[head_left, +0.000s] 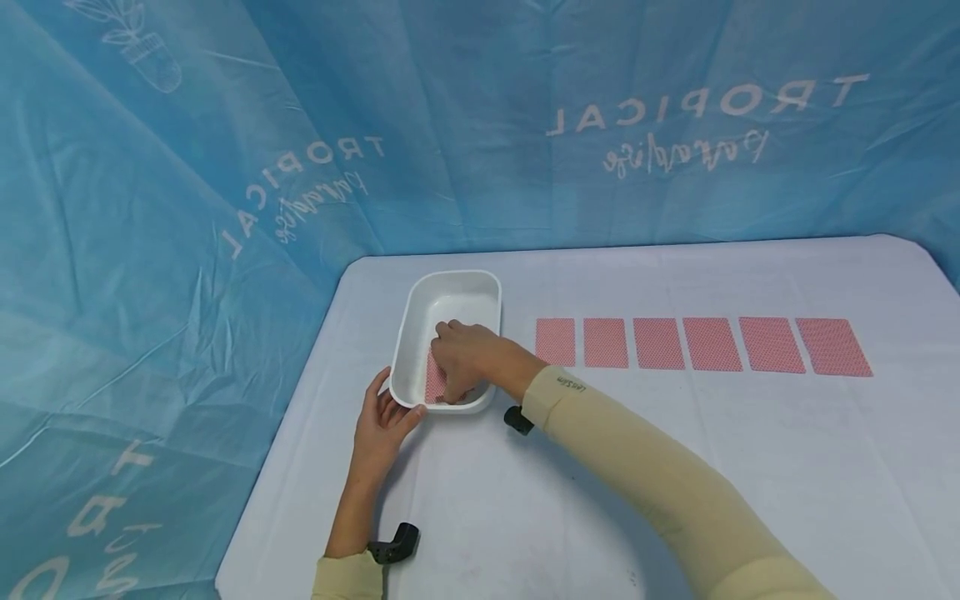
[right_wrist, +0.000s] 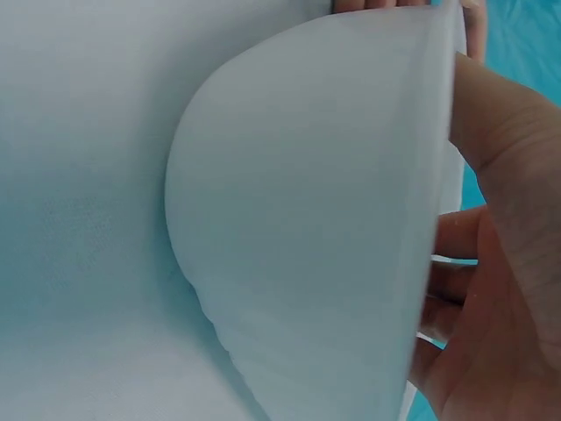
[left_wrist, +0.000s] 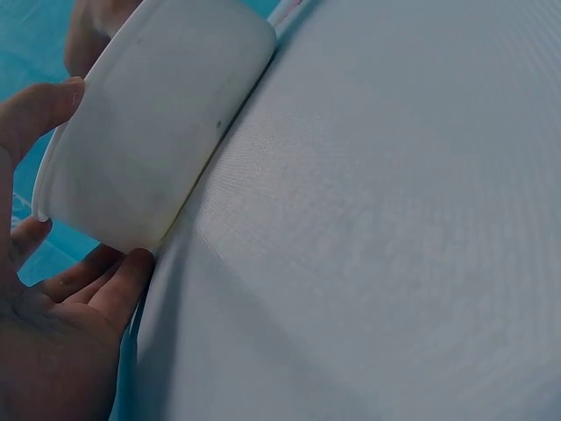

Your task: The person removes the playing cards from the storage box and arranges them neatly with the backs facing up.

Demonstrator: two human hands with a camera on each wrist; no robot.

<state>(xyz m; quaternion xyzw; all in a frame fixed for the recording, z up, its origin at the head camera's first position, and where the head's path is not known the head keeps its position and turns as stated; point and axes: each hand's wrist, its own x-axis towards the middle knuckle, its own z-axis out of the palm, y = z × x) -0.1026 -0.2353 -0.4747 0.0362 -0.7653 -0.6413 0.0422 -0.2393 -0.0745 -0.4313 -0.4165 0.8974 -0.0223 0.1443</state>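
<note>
My left hand (head_left: 381, 425) grips the near left corner of a white tray (head_left: 402, 342). In the left wrist view its thumb (left_wrist: 61, 101) lies at the rim and the other fingers touch the wall low down. Inside the tray, my right hand (head_left: 465, 358) is over a face-down playing card (head_left: 433, 385) with a red patterned back. Its fingers bend down at the card. In the right wrist view the tray wall (right_wrist: 307, 193) hides those fingertips, so whether they pinch the card does not show.
To the right of the tray, several red-backed playing cards (head_left: 658, 343) lie face down in a spaced row on the white tablecloth (head_left: 600, 500). A blue printed curtain (head_left: 465, 150) hangs behind the table and along its left side.
</note>
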